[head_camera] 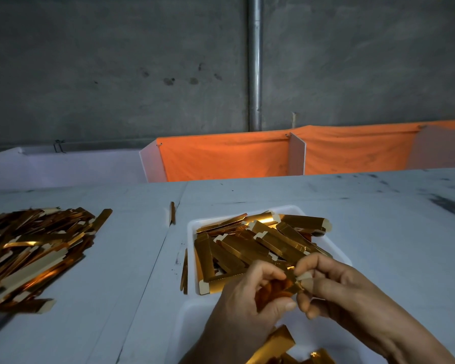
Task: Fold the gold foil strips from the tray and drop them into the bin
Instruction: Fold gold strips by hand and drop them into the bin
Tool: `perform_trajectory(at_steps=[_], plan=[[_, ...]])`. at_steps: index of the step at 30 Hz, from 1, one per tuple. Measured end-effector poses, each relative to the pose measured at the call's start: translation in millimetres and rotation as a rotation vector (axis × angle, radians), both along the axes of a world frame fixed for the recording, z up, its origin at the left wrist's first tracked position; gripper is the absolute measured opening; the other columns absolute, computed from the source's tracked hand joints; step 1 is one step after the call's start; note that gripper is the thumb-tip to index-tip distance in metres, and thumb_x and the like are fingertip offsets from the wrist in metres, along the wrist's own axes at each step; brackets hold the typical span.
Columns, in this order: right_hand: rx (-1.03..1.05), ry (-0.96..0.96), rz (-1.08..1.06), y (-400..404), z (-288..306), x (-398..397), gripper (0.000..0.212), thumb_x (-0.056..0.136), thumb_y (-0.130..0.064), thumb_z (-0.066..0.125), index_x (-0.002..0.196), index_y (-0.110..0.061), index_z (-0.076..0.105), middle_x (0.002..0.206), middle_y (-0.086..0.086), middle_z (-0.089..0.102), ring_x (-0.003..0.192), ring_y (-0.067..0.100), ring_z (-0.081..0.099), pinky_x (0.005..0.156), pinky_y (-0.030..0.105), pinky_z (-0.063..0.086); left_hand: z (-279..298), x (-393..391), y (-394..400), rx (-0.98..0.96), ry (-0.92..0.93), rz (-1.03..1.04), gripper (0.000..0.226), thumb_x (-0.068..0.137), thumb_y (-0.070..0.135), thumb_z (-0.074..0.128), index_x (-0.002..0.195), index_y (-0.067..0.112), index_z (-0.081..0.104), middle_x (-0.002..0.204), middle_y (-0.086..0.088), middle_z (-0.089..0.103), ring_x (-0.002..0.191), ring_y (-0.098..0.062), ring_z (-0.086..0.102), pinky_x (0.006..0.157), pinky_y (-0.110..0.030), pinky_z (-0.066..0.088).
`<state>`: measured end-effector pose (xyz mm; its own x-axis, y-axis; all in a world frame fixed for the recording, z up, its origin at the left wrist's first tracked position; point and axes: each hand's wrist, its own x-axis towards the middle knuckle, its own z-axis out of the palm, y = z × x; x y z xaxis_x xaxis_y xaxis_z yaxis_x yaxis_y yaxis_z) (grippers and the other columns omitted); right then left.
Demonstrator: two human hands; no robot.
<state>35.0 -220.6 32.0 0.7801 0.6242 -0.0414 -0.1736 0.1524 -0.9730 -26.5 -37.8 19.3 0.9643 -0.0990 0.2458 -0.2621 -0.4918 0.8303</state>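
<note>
Grey wall behind, a pale tabletop point(378, 232) carries the white tray point(192, 227) of gold foil strips point(260, 243). Left hand point(250, 292) and right hand point(334, 287) both pinch one strip point(292, 282) above it: probably light, springy, slick; best gripped near its ends.

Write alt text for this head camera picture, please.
Two bare hands, left hand and right hand, pinch one gold foil strip together over a white tray heaped with more strips. A bigger loose pile lies left on the pale table.
</note>
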Motion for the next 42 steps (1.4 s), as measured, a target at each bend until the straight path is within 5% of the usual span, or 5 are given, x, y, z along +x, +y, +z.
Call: perform_trajectory(at_steps=[6, 12, 20, 30, 42], plan=[[-0.099, -0.094, -0.023, 4.2, -0.4, -1.2, 0.011, 0.073, -0.009, 0.074, 0.072, -0.013, 0.064, 0.053, 0.01, 0.047, 0.045, 0.017, 0.046, 0.048, 0.024, 0.038, -1.9, 1.4, 0.2, 0.029, -0.007, 0.006, 0.028, 0.082, 0.036, 0.07, 0.096, 0.048, 0.049, 0.105, 0.034, 0.055, 0.105, 0.013, 0.049, 0.083, -0.004, 0.042], [-0.227, -0.212, -0.125, 6.6, -10.2, 1.7, 0.009, 0.086, 0.007, 0.057, 0.083, -0.001, 0.059, 0.055, 0.007, 0.044, 0.042, 0.013, 0.041, 0.044, 0.022, 0.037, -4.5, 2.6, -1.1, 0.086, -0.024, -0.02, 0.026, 0.084, 0.038, 0.066, 0.096, 0.05, 0.046, 0.103, 0.041, 0.048, 0.106, 0.019, 0.04, 0.081, -0.002, 0.04], [0.082, 0.173, -0.029, 8.2, -3.1, -0.5, 0.02, 0.078, -0.012, 0.061, 0.095, -0.001, 0.064, 0.072, 0.018, 0.055, 0.049, 0.022, 0.052, 0.042, 0.026, 0.047, -9.0, 4.8, 3.6, 0.034, -0.059, 0.061, 0.028, 0.081, 0.036, 0.069, 0.099, 0.049, 0.051, 0.108, 0.039, 0.051, 0.106, 0.014, 0.045, 0.079, -0.003, 0.041], [-0.037, 0.163, -0.027, 10.5, -9.0, 0.0, 0.032, 0.065, -0.008, 0.073, 0.092, -0.001, 0.057, 0.052, 0.015, 0.05, 0.039, 0.018, 0.047, 0.037, 0.022, 0.042, -6.9, 4.0, 1.3, 0.066, -0.062, -0.001, 0.025, 0.083, 0.031, 0.069, 0.095, 0.044, 0.051, 0.103, 0.036, 0.05, 0.104, 0.013, 0.045, 0.078, -0.005, 0.042], [-0.103, 0.119, -0.076, 7.8, -7.4, 3.0, 0.009, 0.091, 0.006, 0.05, 0.095, 0.0, 0.054, 0.053, 0.015, 0.05, 0.041, 0.019, 0.049, 0.039, 0.024, 0.042, -6.8, 4.5, 0.3, 0.095, -0.033, 0.001, 0.025, 0.084, 0.035, 0.067, 0.097, 0.046, 0.049, 0.104, 0.039, 0.05, 0.106, 0.017, 0.04, 0.081, -0.003, 0.041]])
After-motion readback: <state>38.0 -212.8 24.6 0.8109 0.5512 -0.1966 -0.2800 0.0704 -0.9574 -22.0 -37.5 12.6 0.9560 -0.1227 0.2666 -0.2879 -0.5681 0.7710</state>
